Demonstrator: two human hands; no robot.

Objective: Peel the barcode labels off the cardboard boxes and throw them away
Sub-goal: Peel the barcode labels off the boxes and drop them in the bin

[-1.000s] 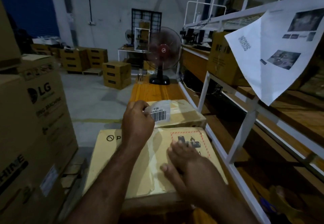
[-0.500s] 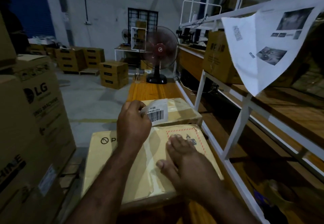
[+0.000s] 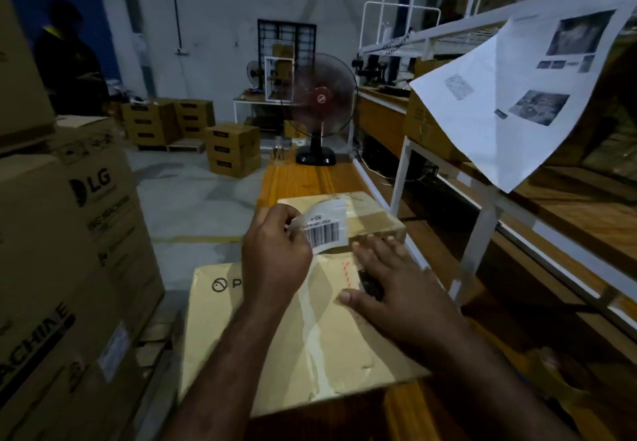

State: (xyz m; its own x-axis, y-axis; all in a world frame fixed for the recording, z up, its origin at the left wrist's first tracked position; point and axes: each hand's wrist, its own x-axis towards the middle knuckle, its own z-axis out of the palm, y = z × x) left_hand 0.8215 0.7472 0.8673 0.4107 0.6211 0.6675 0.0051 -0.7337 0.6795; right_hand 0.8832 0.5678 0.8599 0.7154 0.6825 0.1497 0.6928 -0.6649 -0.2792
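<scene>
- At the far left a tall stack of large printed cartons point(image 3: 65, 251) fills the frame edge, and a person in dark clothes point(image 3: 69, 58) stands behind it near the blue wall.
- Farther back on the floor sit low piles of small brown boxes point(image 3: 193, 130).
- The left hand point(image 3: 275, 254) is raised over the near cardboard box point(image 3: 293, 337), its fingers pinched on the edge of a white barcode label point(image 3: 325, 227); the label curls up and to the right, bars facing the camera, and looks lifted clear of the box top.
- A strip of clear tape point(image 3: 315, 333) runs down the middle of that box lid.
- Behind the label a second, smaller cardboard box point(image 3: 375, 220) rests on the wooden bench point(image 3: 296, 178), with a standing fan point(image 3: 319, 109) at the bench's far end.
- The right hand point(image 3: 393, 289) lies flat, fingers spread, pressing on the right part of the near box lid and gripping nothing.
- On the right a white metal rack point(image 3: 486, 220) carries wooden shelves, and a printed paper sheet point(image 3: 517, 95) hangs from its upper rail.
</scene>
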